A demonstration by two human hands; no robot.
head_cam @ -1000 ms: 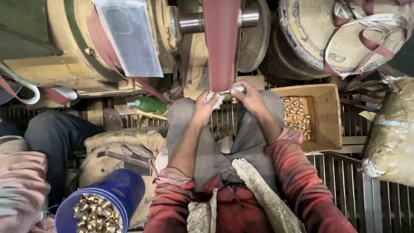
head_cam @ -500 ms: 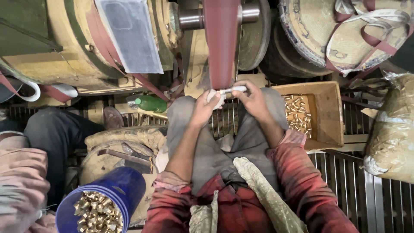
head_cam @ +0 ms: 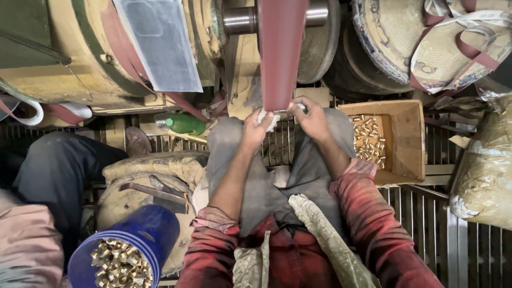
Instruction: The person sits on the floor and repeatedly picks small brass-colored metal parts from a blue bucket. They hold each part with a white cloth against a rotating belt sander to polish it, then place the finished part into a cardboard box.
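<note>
Both hands meet at the lower end of a dark red sanding belt (head_cam: 281, 53) that runs down from a steel roller (head_cam: 242, 18). My left hand (head_cam: 257, 128) grips a white cloth (head_cam: 268, 118) wrapped round one end of a small metal piece (head_cam: 285, 111). My right hand (head_cam: 310, 118) pinches the other end of that piece. The piece lies against the belt, mostly hidden by my fingers. My knees in grey trousers sit just below the hands.
A wooden box (head_cam: 408, 138) with several small brass parts stands at my right. A blue bucket (head_cam: 144, 234) of brass parts stands at lower left. A green bottle (head_cam: 184, 124), another person's leg (head_cam: 58, 165), a sack (head_cam: 485, 170) and large dusty wheels (head_cam: 426, 42) surround me.
Both hands have stayed at the belt's lower end, shifting slightly upward and closer to it with the piece between them.
</note>
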